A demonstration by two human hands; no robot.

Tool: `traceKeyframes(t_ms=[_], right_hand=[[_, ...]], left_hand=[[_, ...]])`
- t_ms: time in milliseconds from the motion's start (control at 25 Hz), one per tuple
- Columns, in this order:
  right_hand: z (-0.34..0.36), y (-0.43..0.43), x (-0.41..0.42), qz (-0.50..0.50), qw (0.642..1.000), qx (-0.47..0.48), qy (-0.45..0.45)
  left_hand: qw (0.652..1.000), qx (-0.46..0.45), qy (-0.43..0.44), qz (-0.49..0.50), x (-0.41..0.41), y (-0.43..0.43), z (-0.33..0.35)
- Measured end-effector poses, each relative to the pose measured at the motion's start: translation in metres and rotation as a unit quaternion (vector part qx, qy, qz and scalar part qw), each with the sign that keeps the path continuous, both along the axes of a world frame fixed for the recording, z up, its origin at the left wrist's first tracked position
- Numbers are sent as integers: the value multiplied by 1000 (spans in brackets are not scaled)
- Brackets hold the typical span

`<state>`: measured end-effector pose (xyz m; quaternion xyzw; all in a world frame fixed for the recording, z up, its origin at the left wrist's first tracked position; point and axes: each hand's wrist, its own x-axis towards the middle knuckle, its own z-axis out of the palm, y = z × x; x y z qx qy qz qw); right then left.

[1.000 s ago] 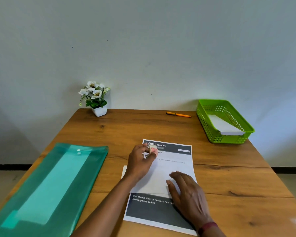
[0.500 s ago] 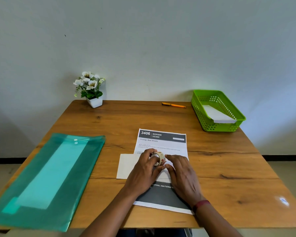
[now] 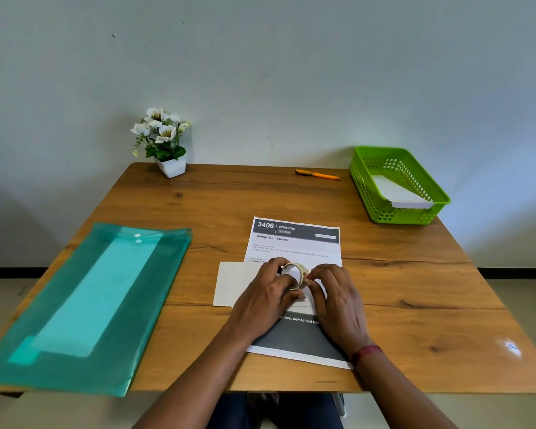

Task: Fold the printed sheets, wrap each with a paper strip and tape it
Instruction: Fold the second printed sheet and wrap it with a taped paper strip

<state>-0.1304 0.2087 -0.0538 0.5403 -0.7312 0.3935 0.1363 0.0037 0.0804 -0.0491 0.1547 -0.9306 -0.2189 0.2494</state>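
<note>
Currently, left hand (image 3: 268, 294) grips beige ring-shaped tape roll (image 3: 298, 270); right hand (image 3: 338, 301) pinches it with fingers (image 3: 315, 276) above printed white sheet (image 3: 294, 244).

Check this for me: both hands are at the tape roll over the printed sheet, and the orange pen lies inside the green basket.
Not quite. The head view shows the orange pen lying on the table, left of the green basket, not in it. The rest holds: left hand and right hand are at the tape roll over the printed sheet.
</note>
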Motion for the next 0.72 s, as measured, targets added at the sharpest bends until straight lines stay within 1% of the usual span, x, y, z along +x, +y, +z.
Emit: traceKeyframes(t_ms=[360,600,720], right_hand=[[1,3,0,-9,998,-11,-54],[-1,3,-1,-4,998,-26,-64],[-1,4,-3,0,995,-43,-87]], left_hand=[[1000,20,14,-1,0,-1,0],[1000,21,2,-5,-1,-1,2],[999,31,-7,-5,-2,-2,2]])
